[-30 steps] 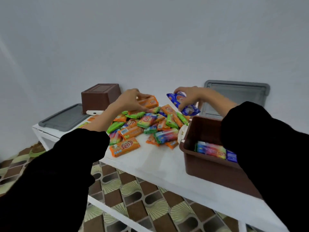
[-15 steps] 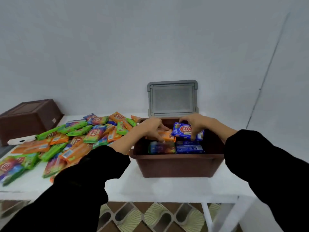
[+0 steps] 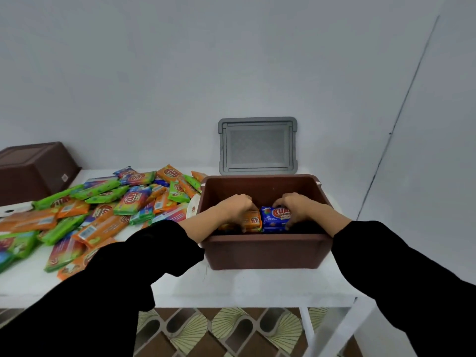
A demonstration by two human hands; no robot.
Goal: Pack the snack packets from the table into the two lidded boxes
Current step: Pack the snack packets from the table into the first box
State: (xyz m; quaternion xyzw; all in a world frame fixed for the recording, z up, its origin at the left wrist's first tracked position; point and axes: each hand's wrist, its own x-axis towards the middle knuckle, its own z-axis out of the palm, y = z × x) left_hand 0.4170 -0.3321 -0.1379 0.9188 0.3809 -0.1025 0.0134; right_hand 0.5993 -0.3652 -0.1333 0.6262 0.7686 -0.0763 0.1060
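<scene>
Nearest you, patterned floor tiles [image 3: 206, 331] show under the table's near edge, and both your black sleeves [image 3: 103, 292] come in from the bottom corners. White table [image 3: 231, 284]: bare strip along its near edge in front of the box. Open brown box [image 3: 265, 251] sits on the table at centre-right, its near wall facing you and your forearms crossing its rim. Your left hand [image 3: 238, 206] is down inside the box, fingers curled over an orange packet [image 3: 253, 221], gripping it from above. Your right hand [image 3: 296, 204] is beside it on the right, also inside the box, fingers and thumb curled round a blue packet [image 3: 274, 219]. The two packets touch edge to edge in the middle of the box; more packets lie beneath them, mostly hidden by the near wall. To the left of the box, a loose pile of snack packets [image 3: 116, 202] covers the table, orange, green and multicoloured, overlapping from the near left edge back to the far side; those nearest the box lie right against its left wall. Behind the box, a grey lid [image 3: 257, 145] stands upright, leaning on the wall. Far left, a second brown box [image 3: 33, 168] rests upside down on the table, just behind the pile.
</scene>
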